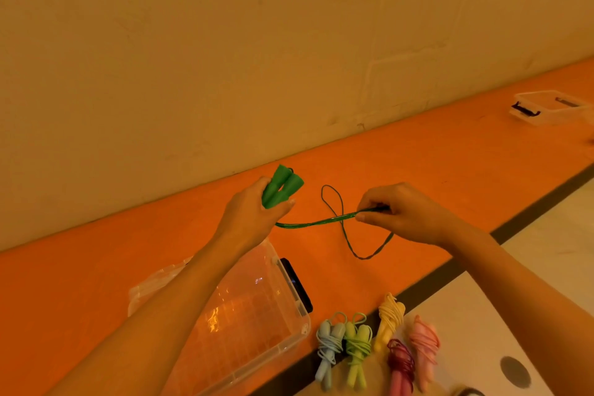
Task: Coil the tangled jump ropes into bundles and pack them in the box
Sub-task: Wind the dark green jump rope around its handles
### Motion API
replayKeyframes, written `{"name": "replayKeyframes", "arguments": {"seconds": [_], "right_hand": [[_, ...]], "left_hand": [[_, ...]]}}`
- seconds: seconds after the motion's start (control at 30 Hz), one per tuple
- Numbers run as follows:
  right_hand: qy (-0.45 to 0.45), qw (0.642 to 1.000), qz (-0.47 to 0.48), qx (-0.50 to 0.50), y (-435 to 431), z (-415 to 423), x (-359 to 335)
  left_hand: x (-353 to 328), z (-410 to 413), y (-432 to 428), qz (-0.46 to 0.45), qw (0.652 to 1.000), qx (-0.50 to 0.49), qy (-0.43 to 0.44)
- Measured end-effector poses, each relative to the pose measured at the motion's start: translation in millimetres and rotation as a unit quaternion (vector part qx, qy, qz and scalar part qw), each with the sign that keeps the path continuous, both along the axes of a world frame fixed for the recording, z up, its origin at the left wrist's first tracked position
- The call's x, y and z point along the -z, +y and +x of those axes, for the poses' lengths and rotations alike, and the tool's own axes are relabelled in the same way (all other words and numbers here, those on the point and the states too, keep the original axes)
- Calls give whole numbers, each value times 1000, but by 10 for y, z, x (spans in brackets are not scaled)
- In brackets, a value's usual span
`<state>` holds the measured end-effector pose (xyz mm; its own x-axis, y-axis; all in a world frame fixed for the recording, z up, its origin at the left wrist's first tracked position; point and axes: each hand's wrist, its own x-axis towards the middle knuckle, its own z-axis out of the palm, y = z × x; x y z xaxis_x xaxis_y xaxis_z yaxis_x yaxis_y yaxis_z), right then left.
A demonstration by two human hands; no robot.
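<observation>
My left hand (257,212) grips the two green handles (283,185) of a jump rope, held together above the orange surface. Several strands of its green cord (316,222) stretch taut to my right hand (395,209), which pinches them between thumb and fingers. A loose loop of the cord (356,251) hangs below and curls up behind the strands. A clear plastic box (257,315) stands open under my left forearm. Several coiled rope bundles lie at the lower right: blue (328,344), light green (356,347), yellow (390,318), dark red (400,366) and pink (424,347).
The orange surface (418,164) runs along a bare wall. A second clear box (546,106) with black latches sits far right. A crumpled clear plastic bag (154,283) lies left of the near box. A white table top (482,331) with a dark round hole adjoins the orange surface.
</observation>
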<state>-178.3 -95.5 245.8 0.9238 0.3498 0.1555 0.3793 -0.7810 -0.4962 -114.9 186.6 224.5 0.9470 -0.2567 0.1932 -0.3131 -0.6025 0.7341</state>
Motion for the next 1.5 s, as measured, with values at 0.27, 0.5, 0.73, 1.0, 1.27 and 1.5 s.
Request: {"name": "replayKeyframes", "arguments": {"seconds": [0.27,0.5,0.73,1.0,1.27,1.5], "right_hand": [[-16,1000,-15,3,-198,-16,-124],[20,997,65,42,-372,-100,-293],[-17,990,117,75,-375,-107,-379],[-57,973,189,120,-277,-12,-396],[-12,954,240,180,-215,94,-169],[78,932,302,187,-289,124,161]], "left_hand": [[49,-9,40,127,991,26,-36],[66,18,124,200,977,33,-65],[68,-86,-12,267,953,103,-98],[150,-356,-268,321,903,255,-126],[106,-610,-491,272,872,318,-252],[31,-688,-429,168,919,261,-242]]}}
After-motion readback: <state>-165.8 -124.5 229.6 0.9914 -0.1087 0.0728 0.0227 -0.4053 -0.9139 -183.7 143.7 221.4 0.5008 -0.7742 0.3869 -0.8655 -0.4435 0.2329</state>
